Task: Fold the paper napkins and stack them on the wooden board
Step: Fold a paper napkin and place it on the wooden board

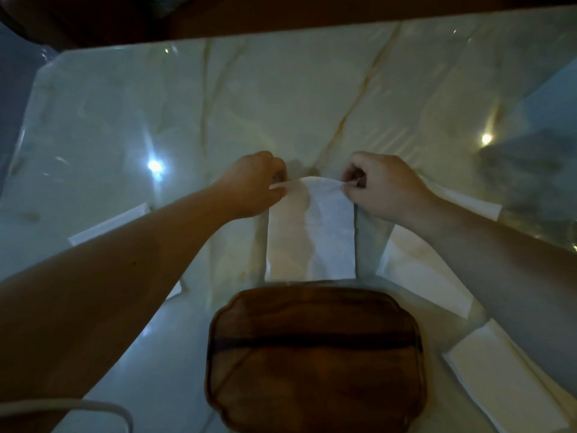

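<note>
A white paper napkin (315, 235) lies on the marble table just beyond the dark wooden board (313, 354). My left hand (249, 185) pinches its far left corner and my right hand (382, 185) pinches its far right corner, with the far edge lifted off the table. The board's top is bare. More white napkins lie flat on the table: one at the left (109, 225), partly under my left forearm, one at the right (421, 270) and another at the near right (499, 376).
The glossy marble table (281, 104) reflects bright ceiling lights. Its far edge meets a dark band at the top. A white cable (78, 406) curves across the near left corner. A dark reflection sits at the far right.
</note>
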A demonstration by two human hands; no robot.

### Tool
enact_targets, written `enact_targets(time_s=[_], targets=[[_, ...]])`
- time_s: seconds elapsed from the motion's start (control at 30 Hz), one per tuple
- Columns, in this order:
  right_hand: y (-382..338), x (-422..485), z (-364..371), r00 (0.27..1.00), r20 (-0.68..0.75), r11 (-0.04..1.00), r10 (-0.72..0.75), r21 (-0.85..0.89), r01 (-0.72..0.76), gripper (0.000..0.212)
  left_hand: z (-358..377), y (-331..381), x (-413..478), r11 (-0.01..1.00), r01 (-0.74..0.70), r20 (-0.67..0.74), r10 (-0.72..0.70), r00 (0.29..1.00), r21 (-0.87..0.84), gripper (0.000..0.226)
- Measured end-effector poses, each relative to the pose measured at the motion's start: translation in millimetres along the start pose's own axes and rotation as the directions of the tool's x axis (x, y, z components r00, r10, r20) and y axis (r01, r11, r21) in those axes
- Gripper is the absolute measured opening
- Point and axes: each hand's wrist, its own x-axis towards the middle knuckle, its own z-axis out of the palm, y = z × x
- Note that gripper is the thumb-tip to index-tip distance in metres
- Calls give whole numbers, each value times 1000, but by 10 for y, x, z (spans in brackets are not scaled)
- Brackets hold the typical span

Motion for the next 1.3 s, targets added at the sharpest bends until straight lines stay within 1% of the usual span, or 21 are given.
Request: enact_targets(time_s=[0.07, 0.13, 0.2, 0.27, 0.37, 0.43, 0.5, 0.57, 0.6, 0.67, 0.7, 0.73, 0.77, 0.83, 0.87, 0.93, 1.03, 1.1, 1.17, 1.3], targets=[[-38, -31, -33, 998, -69, 993, -3, 117, 11, 14, -66, 4, -47, 998, -6, -45, 3, 999, -60, 13], [-100, -95, -71, 994, -108, 979, -8, 202, 30, 25, -145, 40, -132, 994, -18, -79, 9, 997, -108, 14], [-165, -196, -93, 992, -126, 972, -18, 231, 47, 31, -206, 88, -243, 991, -35, -81, 25, 996, -127, 20], [-213, -325, -79, 991, -128, 971, -36, 232, 65, 30, -204, 133, -362, 992, -64, -55, 59, 997, -109, 23], [-215, -518, 3, 984, -112, 978, -141, 138, 156, 10, -103, 146, -523, 991, -130, -21, 129, 991, -22, 18], [-185, -624, 72, 978, -77, 976, -194, 87, 201, 6, -23, 129, -609, 981, -190, -5, 191, 982, 47, 15], [-145, -697, 130, 972, -50, 971, -231, 51, 233, 9, 28, 117, -674, 967, -231, 26, 230, 973, 106, 17], [-109, -761, 177, 959, -4, 959, -282, 11, 282, 12, 74, 101, -738, 952, -263, 77, 253, 964, 160, 25], [-89, -785, 184, 952, 35, 952, -305, -22, 306, 16, 92, 91, -758, 941, -284, 101, 269, 958, 182, 31], [-60, -803, 183, 942, 125, 941, -313, -91, 325, 35, 97, 67, -790, 943, -289, 124, 271, 955, 166, 41], [-56, -796, 173, 944, 138, 944, -300, -99, 314, 41, 95, 53, -787, 956, -266, 111, 253, 961, 126, 42], [-59, -775, 162, 952, 118, 953, -282, -82, 292, 42, 99, 30, -762, 967, -239, 79, 233, 969, 89, 39], [-62, -734, 154, 964, 75, 964, -257, -49, 261, 39, 108, 6, -717, 976, -207, 36, 205, 978, 63, 34], [-72, -605, 148, 984, -31, 984, -177, -6, 177, 29, 126, -30, -604, 994, -105, -25, 105, 994, 29, 25], [-70, -527, 148, 990, -60, 992, -127, -8, 127, 26, 134, -39, -546, 998, -49, -24, 49, 999, 25, 25], [-51, -393, 166, 999, -33, 998, -40, -39, 39, 24, 162, -53, -451, 999, 11, 9, -12, 1000, 41, 31], [-52, -312, 223, 997, 72, 995, 9, -104, -2, 19, 220, -52, -388, 997, 8, 42, -11, 999, 83, 35], [-66, -307, 256, 995, 94, 993, 28, -119, -17, 13, 241, -45, -384, 998, 14, 26, -16, 1000, 69, 27], [-84, -330, 265, 996, 81, 995, 34, -99, -26, 9, 253, -45, -395, 1000, 12, 7, -12, 1000, 28, 17], [-204, -432, 155, 998, -12, 998, 65, 17, -65, 6, 194, -45, -497, 996, 2, -31, -5, 1000, -87, 7]])
